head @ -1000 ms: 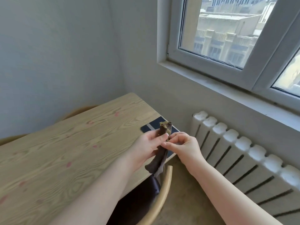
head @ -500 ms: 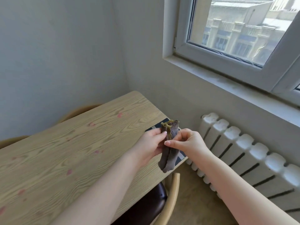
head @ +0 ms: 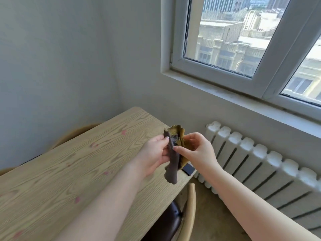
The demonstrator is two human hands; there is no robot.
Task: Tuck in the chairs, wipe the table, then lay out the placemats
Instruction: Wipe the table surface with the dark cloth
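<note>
Head view: the cloth (head: 173, 153) is opening up. A moment ago it was a tight brown roll; now its yellow side shows as the left hand (head: 154, 155) pinches one fold and the right hand (head: 199, 152) pinches the other, drawing them apart above the table's (head: 69, 171) right edge. Chair (head: 189, 214) tucked under, dark placemats (head: 188, 170) waiting at that edge. Wiping looks next.

One table (head: 73, 164), one cloth (head: 173, 159), two hands (both holding it), two chairs, one radiator (head: 260, 164), one window (head: 243, 40)
</note>
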